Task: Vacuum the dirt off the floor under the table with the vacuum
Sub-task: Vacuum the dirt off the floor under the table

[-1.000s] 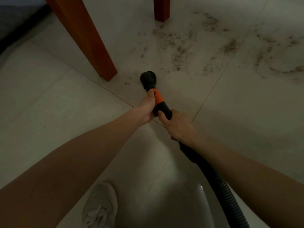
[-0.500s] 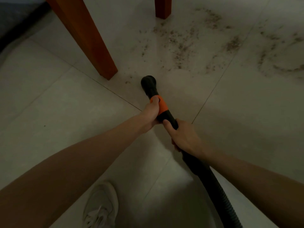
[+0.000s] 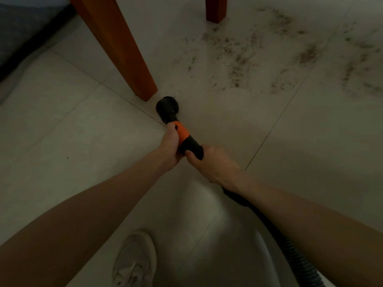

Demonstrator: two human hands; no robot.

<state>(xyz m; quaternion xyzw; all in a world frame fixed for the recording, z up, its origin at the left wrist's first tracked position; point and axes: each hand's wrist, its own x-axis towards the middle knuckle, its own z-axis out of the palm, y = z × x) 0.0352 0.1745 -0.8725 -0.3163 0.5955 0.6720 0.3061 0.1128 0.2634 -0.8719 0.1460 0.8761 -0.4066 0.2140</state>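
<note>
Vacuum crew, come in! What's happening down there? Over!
Both hands, left hand and right hand, gripping vacuum nozzle. Dirt ahead, uncleaned. Table leg close beside nozzle.

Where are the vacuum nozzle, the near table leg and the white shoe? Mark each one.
vacuum nozzle (image 3: pixel 167 106): head view, on its round black head.
near table leg (image 3: pixel 116 44): head view, on the middle of its orange-brown face.
white shoe (image 3: pixel 134 259): head view, on its upper near the laces.
</note>
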